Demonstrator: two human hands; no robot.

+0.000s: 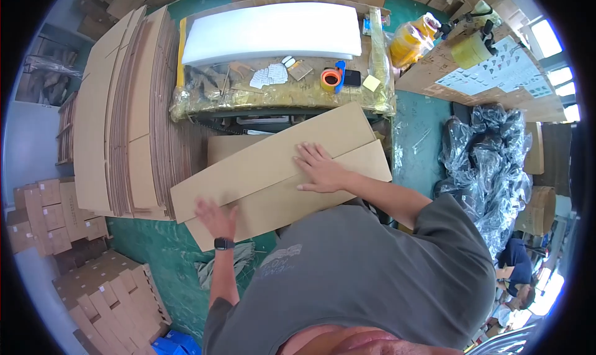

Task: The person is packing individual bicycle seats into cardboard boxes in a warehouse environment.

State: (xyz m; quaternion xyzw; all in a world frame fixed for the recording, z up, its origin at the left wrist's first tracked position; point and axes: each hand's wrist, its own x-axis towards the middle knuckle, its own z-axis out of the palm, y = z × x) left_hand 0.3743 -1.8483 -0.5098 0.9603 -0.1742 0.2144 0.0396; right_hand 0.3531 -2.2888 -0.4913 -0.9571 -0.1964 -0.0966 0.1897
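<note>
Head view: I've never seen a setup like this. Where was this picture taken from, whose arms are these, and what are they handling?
There is no machine here: these are a person's bare hands. A wide fisheye camera on their head looks down, so their grey shirt fills the lower part and straight edges bend.

The right hand lies spread on a long cardboard box. The left hand is at the box's left end, too blurred to show whether it presses. Neither hand grips anything.

Beyond, the workbench carries white foam, a tape dispenser, small papers and a yellow pad. Flat cardboard is stacked at left.
</note>
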